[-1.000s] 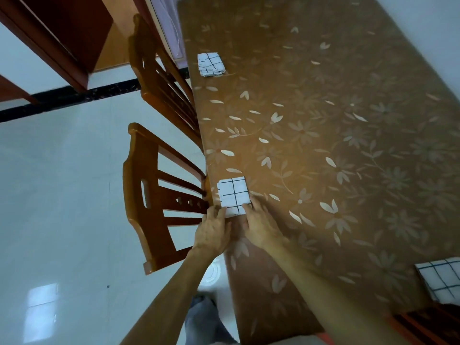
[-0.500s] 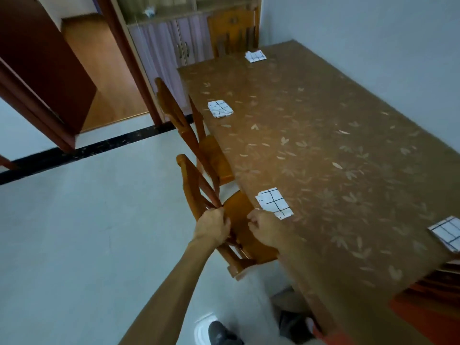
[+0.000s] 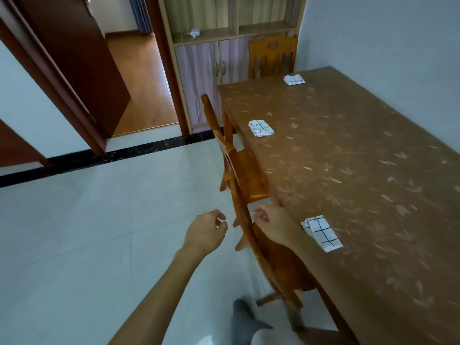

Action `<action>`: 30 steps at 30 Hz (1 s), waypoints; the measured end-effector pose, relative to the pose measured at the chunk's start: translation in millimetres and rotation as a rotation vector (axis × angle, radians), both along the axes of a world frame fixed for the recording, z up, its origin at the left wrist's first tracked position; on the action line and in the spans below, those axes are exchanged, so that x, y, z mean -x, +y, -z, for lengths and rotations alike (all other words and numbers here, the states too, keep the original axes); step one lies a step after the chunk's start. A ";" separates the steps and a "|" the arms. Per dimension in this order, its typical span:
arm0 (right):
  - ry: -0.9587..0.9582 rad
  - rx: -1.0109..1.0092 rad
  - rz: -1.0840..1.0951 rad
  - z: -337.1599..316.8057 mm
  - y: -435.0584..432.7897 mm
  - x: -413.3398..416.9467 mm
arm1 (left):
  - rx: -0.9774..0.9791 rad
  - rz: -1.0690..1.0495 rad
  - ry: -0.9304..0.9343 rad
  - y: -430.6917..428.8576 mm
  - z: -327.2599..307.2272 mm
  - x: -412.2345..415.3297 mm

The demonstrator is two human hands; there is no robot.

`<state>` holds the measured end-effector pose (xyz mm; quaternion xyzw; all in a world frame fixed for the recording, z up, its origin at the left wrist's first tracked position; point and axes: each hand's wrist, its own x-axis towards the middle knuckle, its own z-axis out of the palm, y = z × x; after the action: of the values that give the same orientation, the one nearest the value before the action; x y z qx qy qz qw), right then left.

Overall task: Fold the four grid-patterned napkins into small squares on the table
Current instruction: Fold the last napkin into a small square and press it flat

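Three folded grid napkins lie on the table [image 3: 348, 170], the nearest napkin [image 3: 321, 232] at its left edge, light, limp cloth best pinched by a corner, while the left hand [image 3: 206, 232] and right hand [image 3: 273, 225] hover loosely curled, holding nothing.

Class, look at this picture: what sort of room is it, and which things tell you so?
Most likely a dining room in a home. A long table with a flower-patterned cover has wooden chairs pushed up to it, folded napkins are set out at the places, and a cupboard stands behind.
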<state>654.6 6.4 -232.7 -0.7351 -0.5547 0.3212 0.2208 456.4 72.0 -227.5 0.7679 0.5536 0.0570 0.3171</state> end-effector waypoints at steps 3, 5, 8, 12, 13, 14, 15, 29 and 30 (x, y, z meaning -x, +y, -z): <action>0.031 -0.006 0.020 10.0 36.5 7.9 | 0.029 0.011 0.020 33.1 7.7 14.6; 0.040 -0.006 0.018 21.8 66.5 9.4 | 0.030 0.011 0.029 64.3 11.6 20.1; 0.089 -0.014 0.056 37.9 115.6 5.3 | 0.036 0.033 0.076 122.1 14.3 19.7; 0.160 -0.005 0.178 44.5 168.6 -4.1 | 0.064 0.109 0.163 196.8 5.5 3.0; 0.153 -0.015 0.190 45.6 179.6 -7.2 | 0.064 0.129 0.176 214.2 3.2 -3.9; 0.138 -0.018 0.196 45.8 190.9 -10.7 | 0.065 0.145 0.183 230.6 0.7 -11.8; 0.120 -0.014 0.207 45.2 201.9 -14.5 | 0.062 0.163 0.187 246.1 -2.1 -20.7; 0.037 0.011 0.570 43.3 322.5 -69.1 | 0.112 0.639 -0.096 400.7 4.1 -142.5; 0.034 0.028 0.596 41.8 331.5 -70.7 | 0.118 0.685 -0.108 414.3 5.6 -149.5</action>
<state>725.3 337.9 -274.5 -0.8630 -0.3063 0.2622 0.3045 606.0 486.3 -233.1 0.8853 0.2484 -0.0444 0.3907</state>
